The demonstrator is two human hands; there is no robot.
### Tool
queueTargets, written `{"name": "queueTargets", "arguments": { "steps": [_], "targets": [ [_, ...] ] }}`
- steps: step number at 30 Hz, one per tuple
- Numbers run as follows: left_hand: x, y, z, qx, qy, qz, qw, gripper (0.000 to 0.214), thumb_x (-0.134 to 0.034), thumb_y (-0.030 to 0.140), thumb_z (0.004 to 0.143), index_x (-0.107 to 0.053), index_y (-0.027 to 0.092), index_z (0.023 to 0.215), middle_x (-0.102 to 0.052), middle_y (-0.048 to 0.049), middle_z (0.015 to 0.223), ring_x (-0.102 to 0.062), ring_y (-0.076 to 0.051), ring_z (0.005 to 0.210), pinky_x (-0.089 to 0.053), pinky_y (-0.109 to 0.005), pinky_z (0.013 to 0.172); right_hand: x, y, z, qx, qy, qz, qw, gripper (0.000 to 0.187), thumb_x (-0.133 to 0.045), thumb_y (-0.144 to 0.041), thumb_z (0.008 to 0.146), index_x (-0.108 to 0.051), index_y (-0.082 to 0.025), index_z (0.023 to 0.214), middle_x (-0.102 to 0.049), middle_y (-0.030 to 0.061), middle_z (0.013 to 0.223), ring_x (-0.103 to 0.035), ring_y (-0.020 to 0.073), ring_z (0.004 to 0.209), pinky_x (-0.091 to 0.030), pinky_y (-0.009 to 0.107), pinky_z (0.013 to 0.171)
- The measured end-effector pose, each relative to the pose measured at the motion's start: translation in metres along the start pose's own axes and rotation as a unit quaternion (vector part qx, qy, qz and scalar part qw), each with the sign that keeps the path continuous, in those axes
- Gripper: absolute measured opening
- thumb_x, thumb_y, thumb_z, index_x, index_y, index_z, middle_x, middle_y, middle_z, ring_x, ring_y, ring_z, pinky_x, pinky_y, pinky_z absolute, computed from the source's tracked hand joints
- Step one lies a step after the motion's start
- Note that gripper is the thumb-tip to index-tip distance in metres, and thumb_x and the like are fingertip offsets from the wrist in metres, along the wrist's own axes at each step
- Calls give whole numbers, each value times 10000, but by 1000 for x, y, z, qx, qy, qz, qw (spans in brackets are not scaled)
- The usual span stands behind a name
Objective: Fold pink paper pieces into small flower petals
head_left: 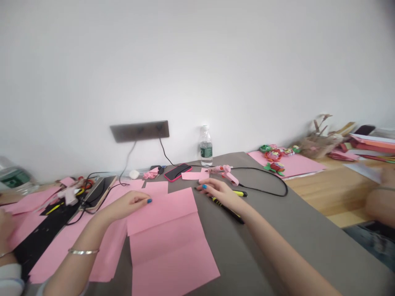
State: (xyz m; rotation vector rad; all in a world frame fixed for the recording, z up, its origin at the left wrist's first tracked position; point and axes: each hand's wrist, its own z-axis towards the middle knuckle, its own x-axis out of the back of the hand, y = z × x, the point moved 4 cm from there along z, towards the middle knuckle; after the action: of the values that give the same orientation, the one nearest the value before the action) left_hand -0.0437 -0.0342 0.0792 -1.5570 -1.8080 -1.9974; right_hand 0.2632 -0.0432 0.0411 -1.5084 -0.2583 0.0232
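You found your left hand [128, 205] resting on the creased pink paper sheet [163, 234], its fingers released and grasping nothing. The sheet lay flat on the grey mat [256, 242], directly in front of you. Your right hand [220, 195] was just beyond the sheet's right edge, its fingers loosely extended and empty, above a yellow-and-black craft knife [228, 210]; contact with the knife could not be confirmed. A pink glue gun [224, 172] lay farther ahead, near a phone [178, 172]. A co-worker's forearm [381, 205] showed at far right.
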Motion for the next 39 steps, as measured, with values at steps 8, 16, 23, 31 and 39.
{"name": "queueTargets", "arguments": {
  "steps": [8,16,23,31,39],
  "targets": [
    [-14,7,3,8,28,-7,1000,467,-455,490,904,-214,220,608,-166,50,642,-155,-116,583,-122,-286,544,-43,8,-12,-8,-30,103,994,463,-667,-615,766,-719,-164,852,-713,32,758,-663,231,729,-487,299,628],
    [-18,-19,-17,7,35,-27,999,458,-407,485,935,-237,219,603,-173,49,632,-179,-115,585,-166,-272,546,-26,15,-25,-16,-6,66,998,467,-672,-622,757,-743,-165,822,-702,31,740,-612,199,654,-443,278,578],
    [-22,-21,-13,14,29,-41,999,456,-434,475,927,-353,205,568,-195,47,632,-203,-119,583,-276,-247,553,-26,22,-25,-31,-32,81,996,449,-680,-611,760,-757,-171,808,-707,30,735,-629,217,679,-469,305,631],
    [-23,-17,-9,21,12,-123,992,409,-474,473,923,-673,162,747,-628,-30,757,-547,-184,746,-479,-298,755,-19,30,-25,-33,11,114,993,466,-663,-622,774,-694,-157,766,-620,6,678,-534,158,617,-379,255,577],
    [-7,-32,12,21,141,-239,961,426,-665,500,794,-627,141,569,-610,-13,595,-569,-166,605,-483,-282,623,-17,27,-9,-3,44,127,991,435,-643,-609,796,-654,-175,819,-636,14,703,-556,173,633,-401,263,580]
  ]
}}
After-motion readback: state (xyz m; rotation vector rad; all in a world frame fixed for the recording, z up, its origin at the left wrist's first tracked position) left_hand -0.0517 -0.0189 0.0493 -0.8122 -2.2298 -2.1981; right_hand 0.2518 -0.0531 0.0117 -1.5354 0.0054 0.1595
